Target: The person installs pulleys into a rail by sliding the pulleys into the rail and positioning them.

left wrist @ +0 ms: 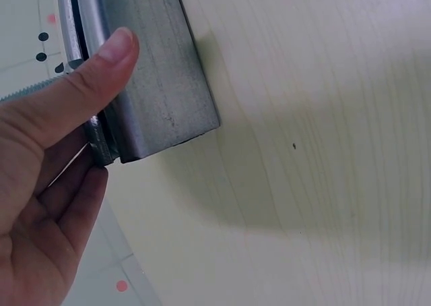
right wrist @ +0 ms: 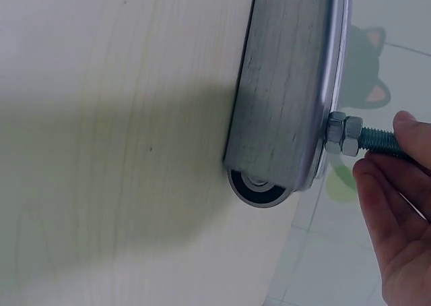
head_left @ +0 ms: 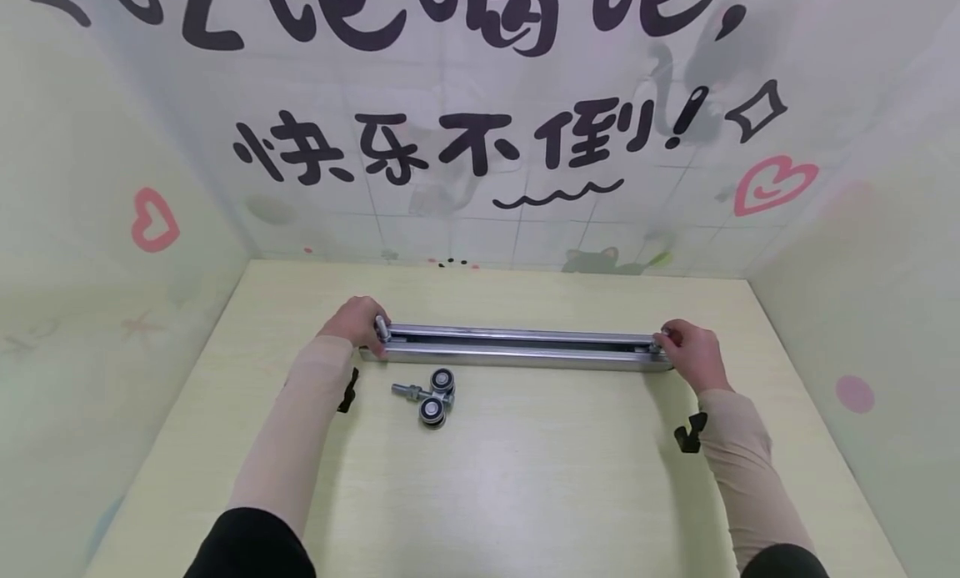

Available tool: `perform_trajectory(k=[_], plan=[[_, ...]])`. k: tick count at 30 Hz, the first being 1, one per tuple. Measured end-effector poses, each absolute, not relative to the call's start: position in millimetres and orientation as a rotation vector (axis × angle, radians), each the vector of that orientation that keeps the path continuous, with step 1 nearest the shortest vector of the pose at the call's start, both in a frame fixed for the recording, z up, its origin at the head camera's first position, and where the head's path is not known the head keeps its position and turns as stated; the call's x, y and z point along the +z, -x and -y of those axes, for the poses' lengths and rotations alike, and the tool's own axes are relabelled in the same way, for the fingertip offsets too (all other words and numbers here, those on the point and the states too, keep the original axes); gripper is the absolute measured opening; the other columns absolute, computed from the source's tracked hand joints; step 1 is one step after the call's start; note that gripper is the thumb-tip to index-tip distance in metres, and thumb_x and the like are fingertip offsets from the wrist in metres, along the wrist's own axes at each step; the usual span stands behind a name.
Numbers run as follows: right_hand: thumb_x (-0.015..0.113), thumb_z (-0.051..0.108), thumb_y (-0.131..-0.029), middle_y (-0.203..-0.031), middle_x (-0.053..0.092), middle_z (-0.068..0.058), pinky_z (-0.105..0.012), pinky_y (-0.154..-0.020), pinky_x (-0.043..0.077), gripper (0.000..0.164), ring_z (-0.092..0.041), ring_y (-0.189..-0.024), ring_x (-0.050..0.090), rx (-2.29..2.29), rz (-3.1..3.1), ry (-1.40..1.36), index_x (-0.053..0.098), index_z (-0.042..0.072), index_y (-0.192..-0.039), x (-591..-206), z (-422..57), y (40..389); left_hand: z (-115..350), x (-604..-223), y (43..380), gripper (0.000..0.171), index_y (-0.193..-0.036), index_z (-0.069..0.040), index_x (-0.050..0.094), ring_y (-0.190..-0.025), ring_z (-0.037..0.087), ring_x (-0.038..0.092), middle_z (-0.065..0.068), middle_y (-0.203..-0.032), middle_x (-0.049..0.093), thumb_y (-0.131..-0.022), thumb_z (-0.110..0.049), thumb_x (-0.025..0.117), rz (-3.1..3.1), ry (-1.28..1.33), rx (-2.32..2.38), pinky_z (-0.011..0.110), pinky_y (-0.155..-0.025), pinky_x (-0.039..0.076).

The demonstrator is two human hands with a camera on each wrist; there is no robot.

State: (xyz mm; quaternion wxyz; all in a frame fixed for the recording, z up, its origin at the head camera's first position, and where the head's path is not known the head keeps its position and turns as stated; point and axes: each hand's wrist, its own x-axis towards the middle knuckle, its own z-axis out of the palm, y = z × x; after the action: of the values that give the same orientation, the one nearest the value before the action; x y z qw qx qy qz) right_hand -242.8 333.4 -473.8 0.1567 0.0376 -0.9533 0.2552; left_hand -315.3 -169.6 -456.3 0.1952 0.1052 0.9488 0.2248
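A long slotted metal rail (head_left: 517,360) lies across the table with its slot facing up. At its left end my left hand (head_left: 357,321) grips the rail, thumb flat on the side wall (left wrist: 165,83) and fingers round the other side. A threaded bolt (left wrist: 30,90) sticks up from the slot beside that thumb. My right hand (head_left: 692,354) pinches the bolt (right wrist: 382,141) of a roller trolley between thumb and fingertips at the right end. Two nuts (right wrist: 343,134) sit on this bolt close to the slot, and a trolley wheel (right wrist: 261,193) protrudes from the rail's end.
Another roller trolley (head_left: 432,400), with black-and-silver wheels and a bolt, lies on the table in front of the rail's left part. A printed backdrop (head_left: 450,219) rises behind the table (head_left: 517,495), and pale side walls (head_left: 862,311) flank it.
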Motion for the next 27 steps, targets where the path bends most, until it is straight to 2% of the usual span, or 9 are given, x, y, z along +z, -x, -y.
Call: perform_trajectory(k=[18,27], plan=[[0.064,0.001,-0.079,-0.068,0.062,-0.017,-0.031,-0.052,0.043,0.012,-0.019,-0.055,0.052,0.73,2.759,-0.154,0.063,-0.009,-0.086,-474,-320,246,168,-455,313,0.056,-0.107,0.005,0.062,-0.086,0.026,0.06,0.018,-0.101,0.064,-0.056,-0.006,0.084,-2.659,-0.288,0.64,0.041,-0.082,0.049],[0.065,0.001,-0.079,-0.066,0.061,-0.015,-0.028,-0.049,0.041,0.01,-0.017,-0.053,0.049,0.743,2.737,-0.169,0.063,-0.008,-0.084,-474,-314,246,168,-455,313,0.056,-0.107,0.004,0.062,-0.087,0.026,0.06,0.018,-0.101,0.064,-0.056,-0.006,0.083,-2.66,-0.276,0.639,0.041,-0.082,0.049]])
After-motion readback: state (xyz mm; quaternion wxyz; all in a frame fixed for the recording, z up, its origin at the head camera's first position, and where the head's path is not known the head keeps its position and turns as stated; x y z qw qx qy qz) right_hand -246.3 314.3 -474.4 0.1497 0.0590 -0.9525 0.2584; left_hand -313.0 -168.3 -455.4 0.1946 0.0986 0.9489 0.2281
